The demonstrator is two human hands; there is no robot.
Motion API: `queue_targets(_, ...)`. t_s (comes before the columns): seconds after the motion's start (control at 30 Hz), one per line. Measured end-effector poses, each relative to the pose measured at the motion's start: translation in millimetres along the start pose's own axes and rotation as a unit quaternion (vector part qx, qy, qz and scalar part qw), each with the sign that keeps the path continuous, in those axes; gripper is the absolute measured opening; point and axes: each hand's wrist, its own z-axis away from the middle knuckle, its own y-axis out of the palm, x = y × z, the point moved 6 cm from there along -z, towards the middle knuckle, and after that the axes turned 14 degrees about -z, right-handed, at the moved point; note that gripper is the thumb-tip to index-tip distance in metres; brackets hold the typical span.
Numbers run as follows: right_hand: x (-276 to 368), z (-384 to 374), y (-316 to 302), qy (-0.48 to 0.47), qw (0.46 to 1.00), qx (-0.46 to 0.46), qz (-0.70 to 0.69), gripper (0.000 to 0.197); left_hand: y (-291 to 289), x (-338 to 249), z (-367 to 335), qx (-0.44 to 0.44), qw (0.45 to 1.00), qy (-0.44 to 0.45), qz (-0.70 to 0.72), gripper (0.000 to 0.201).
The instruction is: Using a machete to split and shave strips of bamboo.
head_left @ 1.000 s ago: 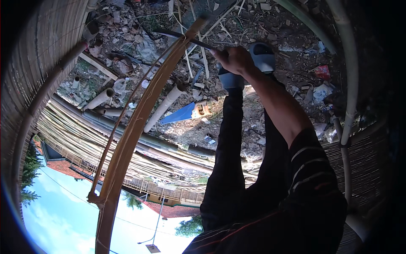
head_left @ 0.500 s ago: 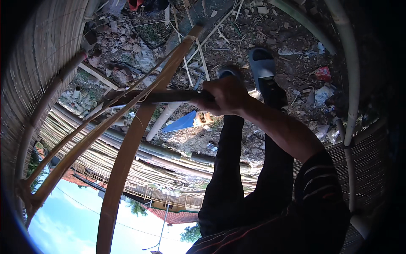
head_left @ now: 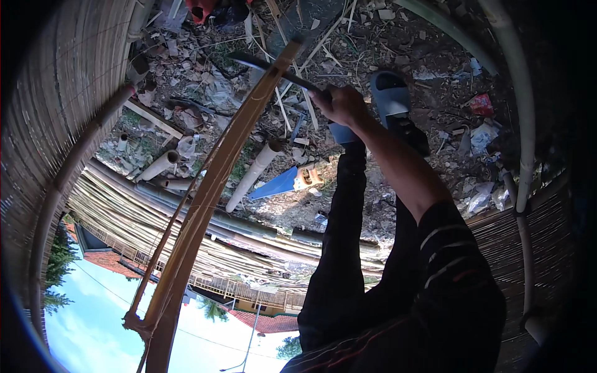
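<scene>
My right hand is closed round the handle of a machete. The dark machete blade points left and crosses a long split bamboo pole close to its far end. The brown pole slants from the far middle down to the lower left. Along its left side runs a thinner bamboo strip, apart from the pole lower down and ending in a rough, knotty part. Whether the blade is biting into the bamboo, I cannot tell. My left hand is not in view.
A blue-bladed handsaw lies on the littered ground near my slippers. Cut bamboo lengths lie left of it. A woven bamboo wall stands at left, a bent green pole at right. Red wrapping lies among the scraps.
My right hand and the machete have moved away from me, up to the far end of the pole. The loose bamboo strip has swung right, closer to the pole.
</scene>
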Motion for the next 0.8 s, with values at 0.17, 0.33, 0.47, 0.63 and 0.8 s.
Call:
queue_targets(0.17,1.7,3.2,19.5,0.079,0.995,-0.005,0.055,0.056,-2.7,-15.8,-10.8,0.014,0.999,0.023,-0.022,0.042)
queue_targets(0.33,-55.0,6.4,-19.2,0.034,0.998,0.008,0.053,0.052,4.4,-12.0,-14.7,0.023,1.0,0.016,-0.012,0.042)
queue_targets(0.47,-48.2,7.9,-6.4,0.137,0.984,0.01,0.113,0.062,-0.7,-22.0,-12.2,0.021,0.999,0.03,-0.025,0.042)
queue_targets(0.63,-44.7,11.9,-16.1,-0.104,0.991,0.045,0.064,0.061,-6.0,-22.0,-18.1,0.024,0.999,0.031,-0.014,0.043)
queue_targets(0.8,-73.8,-19.2,-30.0,0.154,0.971,0.056,0.173,0.081,-25.5,-29.5,-8.6,0.034,0.999,0.033,-0.009,0.043)
